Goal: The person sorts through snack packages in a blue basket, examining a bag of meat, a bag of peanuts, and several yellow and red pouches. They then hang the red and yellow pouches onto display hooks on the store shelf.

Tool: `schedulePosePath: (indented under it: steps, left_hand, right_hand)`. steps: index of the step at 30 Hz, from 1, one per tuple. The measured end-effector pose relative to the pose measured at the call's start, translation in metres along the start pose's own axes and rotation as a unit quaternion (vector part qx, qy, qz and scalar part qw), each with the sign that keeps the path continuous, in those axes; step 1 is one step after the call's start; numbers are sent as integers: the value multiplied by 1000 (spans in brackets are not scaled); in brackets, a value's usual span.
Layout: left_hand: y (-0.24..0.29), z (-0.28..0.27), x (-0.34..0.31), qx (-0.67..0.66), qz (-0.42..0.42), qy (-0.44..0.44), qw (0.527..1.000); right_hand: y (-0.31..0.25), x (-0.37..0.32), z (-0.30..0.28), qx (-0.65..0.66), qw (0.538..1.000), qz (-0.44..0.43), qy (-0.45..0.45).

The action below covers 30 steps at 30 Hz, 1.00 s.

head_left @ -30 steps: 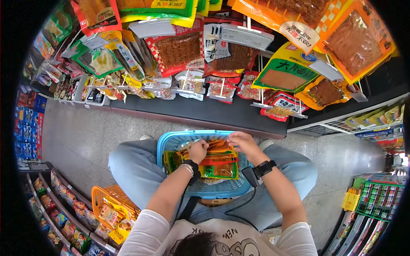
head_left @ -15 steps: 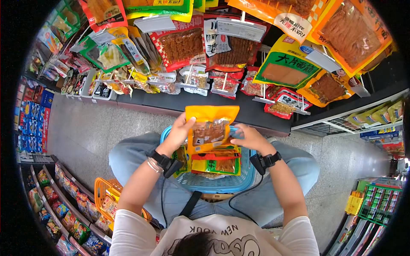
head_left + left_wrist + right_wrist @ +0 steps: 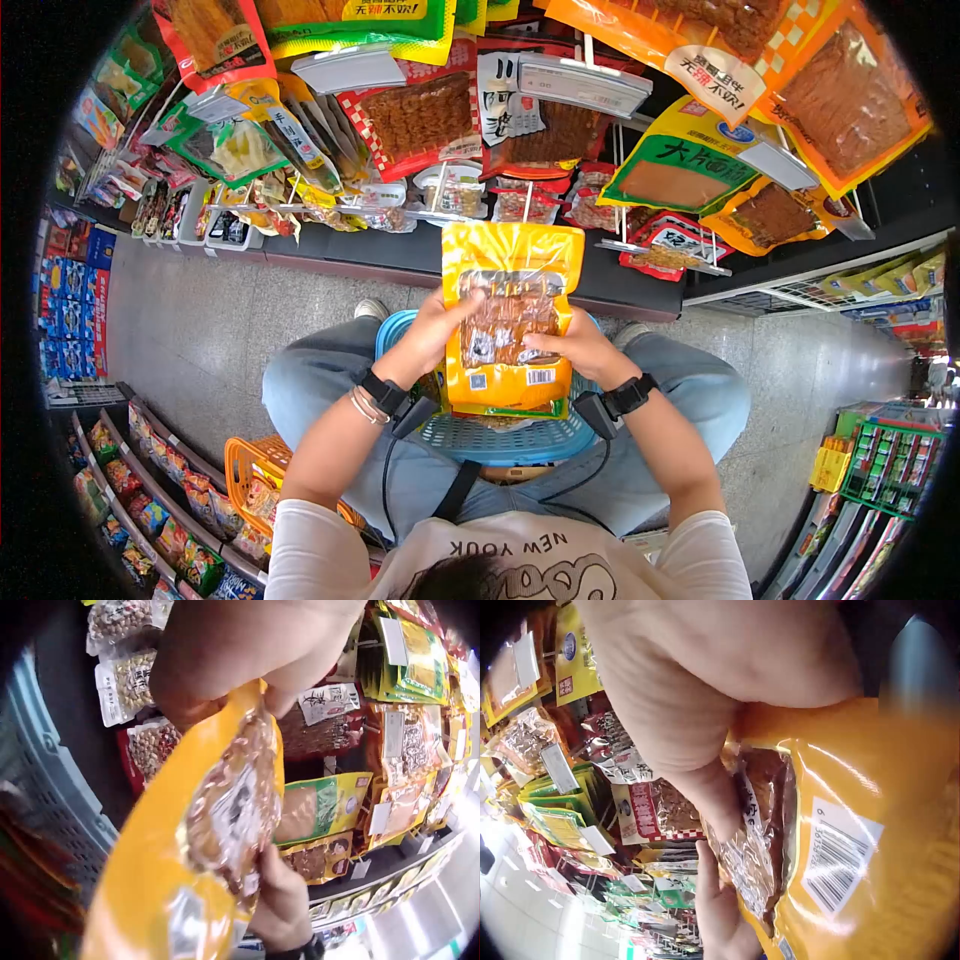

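Observation:
A yellow-orange snack packet (image 3: 512, 385) with a clear window and a barcode is held up over the blue basket (image 3: 510, 447). My left hand (image 3: 432, 330) grips its left edge, thumb lying on the front. At the opposite edge my right hand (image 3: 585, 347) grips it too, its thumb over the window. Brown pieces show through the window. In the left wrist view the packet (image 3: 150, 847) is seen at a slant between both hands. The barcode (image 3: 838, 855) faces the right wrist camera. Most of the basket's contents are hidden behind the packet.
Hanging snack packets (image 3: 680, 165) line the dark shelf (image 3: 400, 245) in front, on hooks with price tags. An orange basket (image 3: 240, 470) with packets stands at the left by a curved snack rack (image 3: 170, 480). The person's bent legs (image 3: 690, 390) flank the blue basket.
The left hand has lifted the yellow-orange packet out of the blue basket. The right hand, empty half a second ago, now grips its right edge, and the packet's barcode side faces the head camera.

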<state>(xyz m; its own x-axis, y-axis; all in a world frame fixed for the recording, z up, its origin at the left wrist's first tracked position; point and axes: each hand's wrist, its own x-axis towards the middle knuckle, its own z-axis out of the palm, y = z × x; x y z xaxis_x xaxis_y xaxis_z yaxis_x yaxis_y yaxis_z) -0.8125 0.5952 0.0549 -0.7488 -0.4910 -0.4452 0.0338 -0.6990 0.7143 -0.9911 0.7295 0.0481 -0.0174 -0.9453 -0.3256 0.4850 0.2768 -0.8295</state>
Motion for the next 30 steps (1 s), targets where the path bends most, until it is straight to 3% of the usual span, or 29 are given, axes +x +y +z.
schedulePosePath:
  steps: [2,5,11,13,15,16,18,23,24,26,27,28,30]
  left_hand:
    - [-6,-2,1,62,-16,-34,997]
    - [-10,-5,3,60,-1,-25,998]
    - [9,1,-1,28,-16,-1,999]
    - [9,-3,-2,23,-5,-1,1000]
    - [12,2,-4,-4,36,13,999]
    - [11,-3,-1,2,35,1,999]
    - [15,4,-4,-14,55,1,998]
    - [11,1,-5,30,34,-2,999]
    - [10,-3,-3,-14,0,-25,1000]
    - [13,-16,1,-102,-68,-71,990]
    - [25,-28,5,-22,-100,-254,962]
    - [26,-29,3,29,-116,-227,966]
    - [31,-29,0,141,-132,-203,960]
  right_hand:
    - [-6,2,2,11,999,-28,28]
    - [-7,6,-6,-37,999,-18,1]
    - [-35,-2,-16,-27,993,2,119]
    - [-35,-3,-27,-121,979,-83,141]
    - [-39,-2,-25,-240,941,-196,137]
    - [-45,-8,-23,-329,914,-184,149]
    - [-47,-10,-15,-468,841,-244,121]
    - [-50,-7,-9,-608,733,-305,27]
    - [-47,-4,-13,-584,743,-326,34]
    - [-44,-7,-16,-470,838,-270,66]
    - [-43,-9,-16,-407,877,-240,81]
    - [-37,-10,-14,-254,942,-170,140]
    - [-39,-6,-10,-163,955,-176,174]
